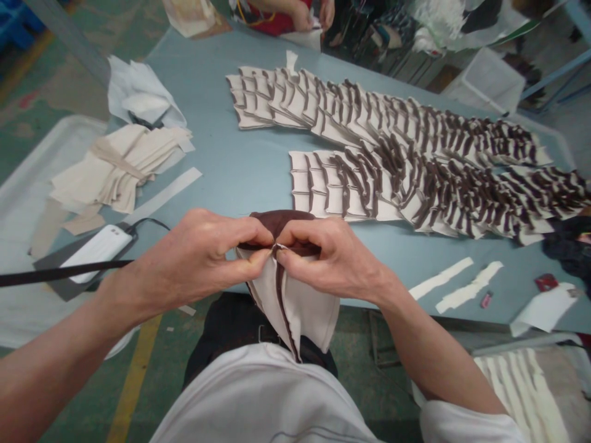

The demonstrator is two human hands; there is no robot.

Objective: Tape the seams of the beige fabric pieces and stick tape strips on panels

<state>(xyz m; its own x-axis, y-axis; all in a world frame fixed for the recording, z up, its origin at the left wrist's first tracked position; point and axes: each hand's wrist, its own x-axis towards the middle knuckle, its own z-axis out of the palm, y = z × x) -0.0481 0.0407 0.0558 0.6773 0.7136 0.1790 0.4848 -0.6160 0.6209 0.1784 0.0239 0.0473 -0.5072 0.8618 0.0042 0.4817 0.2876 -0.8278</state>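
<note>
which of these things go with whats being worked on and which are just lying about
Likely part of the work:
cloth piece, pinched by the left hand and right hand
far row and near row of similar pieces

Probably just lying about:
white gadget
white bin

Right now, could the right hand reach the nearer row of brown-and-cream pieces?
Probably yes: the row lies just beyond the right hand with nothing visibly in between, though that hand pinches a similar piece and might need to let go.

Green floor with yellow stripe — blue-grey table — grey post at upper left
</note>
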